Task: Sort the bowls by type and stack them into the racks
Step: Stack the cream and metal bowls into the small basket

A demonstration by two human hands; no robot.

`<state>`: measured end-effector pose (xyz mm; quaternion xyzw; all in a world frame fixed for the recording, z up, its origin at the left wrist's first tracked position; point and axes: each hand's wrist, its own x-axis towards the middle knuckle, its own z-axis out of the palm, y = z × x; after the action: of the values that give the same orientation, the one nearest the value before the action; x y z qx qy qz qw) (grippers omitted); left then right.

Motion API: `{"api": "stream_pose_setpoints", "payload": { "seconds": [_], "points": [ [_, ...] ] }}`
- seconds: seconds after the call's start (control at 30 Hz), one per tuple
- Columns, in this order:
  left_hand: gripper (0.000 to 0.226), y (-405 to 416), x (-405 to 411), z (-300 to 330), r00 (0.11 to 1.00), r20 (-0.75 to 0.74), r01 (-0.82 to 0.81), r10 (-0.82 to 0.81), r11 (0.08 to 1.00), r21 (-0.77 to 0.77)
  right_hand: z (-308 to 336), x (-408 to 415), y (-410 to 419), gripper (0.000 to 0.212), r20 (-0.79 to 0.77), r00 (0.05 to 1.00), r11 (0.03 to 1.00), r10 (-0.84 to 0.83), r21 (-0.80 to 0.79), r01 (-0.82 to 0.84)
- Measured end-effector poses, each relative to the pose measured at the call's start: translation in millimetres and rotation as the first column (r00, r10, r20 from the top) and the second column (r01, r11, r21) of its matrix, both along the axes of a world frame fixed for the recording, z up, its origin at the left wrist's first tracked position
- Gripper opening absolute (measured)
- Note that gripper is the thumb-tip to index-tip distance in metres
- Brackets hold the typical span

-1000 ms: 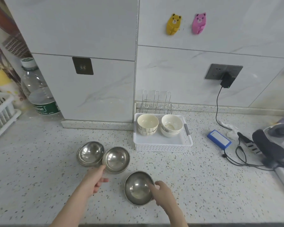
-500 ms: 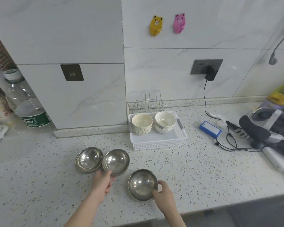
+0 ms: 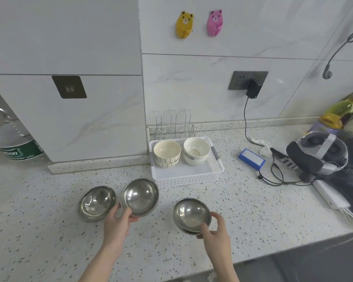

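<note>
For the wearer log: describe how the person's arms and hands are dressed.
Both forearms are bare up to the frame's lower edge; no sleeve shows. The left hand and the right hand wear no gloves, and no watch, ring or bracelet is visible.

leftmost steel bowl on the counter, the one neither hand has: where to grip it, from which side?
Pinch the near rim of the leftmost steel bowl, coming from the front-left. It sits mouth up, apparently nested on another bowl, so the thin rim is the only edge to catch; the curved wall would likely slip. Its right side is crowded by the tilted steel bowl in the left hand.
</note>
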<state>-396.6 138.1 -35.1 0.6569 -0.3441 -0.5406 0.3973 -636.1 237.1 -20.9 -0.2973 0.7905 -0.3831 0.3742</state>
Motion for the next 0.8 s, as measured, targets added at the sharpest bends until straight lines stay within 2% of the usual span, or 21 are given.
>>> {"api": "stream_pose_setpoints", "payload": {
  "seconds": [0.2, 0.37, 0.5, 0.63, 0.73, 0.8],
  "points": [
    [0.046, -16.9, -25.4, 27.3, 0.999, -0.025, 0.025, -0.027, 0.998, -0.056, 22.1, -33.9, -32.3, 0.044, 0.016, 0.990, 0.984, -0.143, -0.101, 0.144],
    [0.042, -41.1, -50.6, 42.4, 0.997, 0.076, 0.040, -0.033, 0.995, -0.090, 42.6, -76.0, -78.0, 0.048, -0.023, 0.984, 0.976, -0.175, -0.136, 0.170],
    [0.040, -56.0, -65.6, 49.8, 0.990, 0.132, 0.046, -0.038, 0.997, -0.056, 59.5, -105.3, -116.7, 0.048, -0.143, 0.986, 0.993, -0.085, -0.093, 0.073],
    [0.033, -70.8, -78.3, 49.3, 0.989, 0.142, 0.055, -0.048, 0.998, -0.044, 79.4, -126.8, -151.8, 0.050, -0.279, 0.956, 0.996, 0.091, 0.021, -0.089],
    [0.031, -79.7, -86.9, 47.2, 0.992, 0.120, 0.053, -0.049, 0.998, -0.031, 89.0, -135.6, -173.8, 0.025, -0.357, 0.905, 0.972, 0.231, 0.118, -0.202],
    [0.039, -84.5, -89.6, 48.3, 0.989, 0.128, 0.073, -0.067, 0.997, -0.039, 92.7, -139.8, -185.1, 0.021, -0.375, 0.876, 0.950, 0.305, 0.187, -0.251]
  ]
}}
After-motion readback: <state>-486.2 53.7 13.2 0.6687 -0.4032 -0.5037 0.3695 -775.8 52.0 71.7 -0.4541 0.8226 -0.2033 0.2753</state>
